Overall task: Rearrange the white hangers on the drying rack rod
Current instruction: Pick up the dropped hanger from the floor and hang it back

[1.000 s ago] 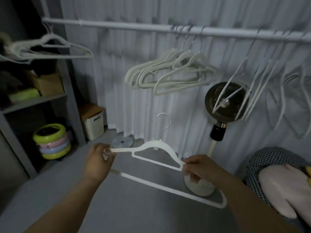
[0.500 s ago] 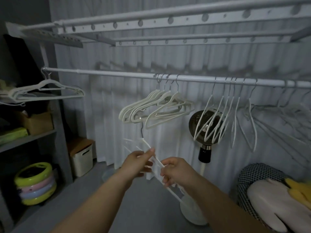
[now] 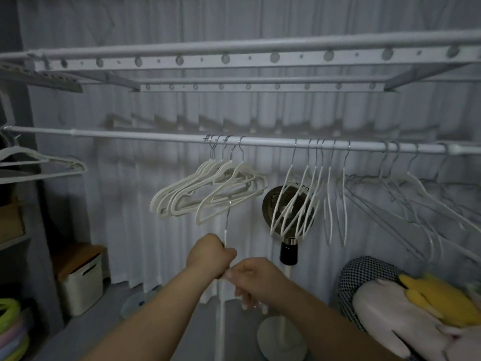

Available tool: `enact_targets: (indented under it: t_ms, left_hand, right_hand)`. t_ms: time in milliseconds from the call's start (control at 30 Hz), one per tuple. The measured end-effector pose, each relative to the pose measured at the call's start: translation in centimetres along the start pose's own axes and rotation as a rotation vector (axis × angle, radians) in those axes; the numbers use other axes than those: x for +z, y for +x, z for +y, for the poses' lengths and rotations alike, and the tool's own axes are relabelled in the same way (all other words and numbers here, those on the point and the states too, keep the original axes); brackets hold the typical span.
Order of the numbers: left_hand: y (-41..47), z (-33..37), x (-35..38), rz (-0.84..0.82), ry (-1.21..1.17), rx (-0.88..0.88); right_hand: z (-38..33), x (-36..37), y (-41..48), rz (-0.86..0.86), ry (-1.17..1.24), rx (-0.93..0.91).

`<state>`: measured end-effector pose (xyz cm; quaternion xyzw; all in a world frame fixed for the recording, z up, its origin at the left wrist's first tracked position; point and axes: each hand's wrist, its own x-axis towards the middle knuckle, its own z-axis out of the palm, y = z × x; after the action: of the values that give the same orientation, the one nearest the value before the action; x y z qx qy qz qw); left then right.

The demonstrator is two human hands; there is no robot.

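The left hand (image 3: 210, 256), loosely spread before, is now clenched round the hanger (image 3: 225, 237), which has been turned upright and edge-on, hook just below the bunch (image 3: 209, 192) on the rod (image 3: 268, 143). Lower down it is pinched by the right hand (image 3: 256, 282).

We see the held hanger (image 3: 226, 238) only edge-on, its middle hidden by the left hand (image 3: 209, 256) and right hand (image 3: 256, 280), its foot cut off below. The rightmost hangers (image 3: 421, 190) blur together.
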<state>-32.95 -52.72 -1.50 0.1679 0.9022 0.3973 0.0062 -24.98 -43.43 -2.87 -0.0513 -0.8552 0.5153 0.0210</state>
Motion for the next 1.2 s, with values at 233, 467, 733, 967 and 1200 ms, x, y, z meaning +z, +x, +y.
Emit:
enact_targets:
  t_ms: [233,467,733,967,1200]
  left_hand:
    - [4.5,3.7,-0.1,0.004,0.009,0.158]
    - [11.5,9.1,-0.7,0.072,0.019,0.276]
    - [18.4,13.5,0.4,0.179,-0.084,0.330]
    - [21.1,13.9,2.7,0.135,-0.037,0.314]
    - [21.5,14.1,4.7,0.017,-0.045,0.339]
  right_hand:
    - [-0.9,-10.0,5.0,0.507,-0.336,-0.205]
    - [-2.0,-18.0,12.3,0.519,-0.902,-0.282]
    - [-3.7,-25.3,18.5,0.698,-1.012,-0.440]
    - [-3.7,-27.2,21.0,0.737,-1.070,-0.420]
    - [-3.9,-27.0,21.5,0.761,-1.055,-0.448]
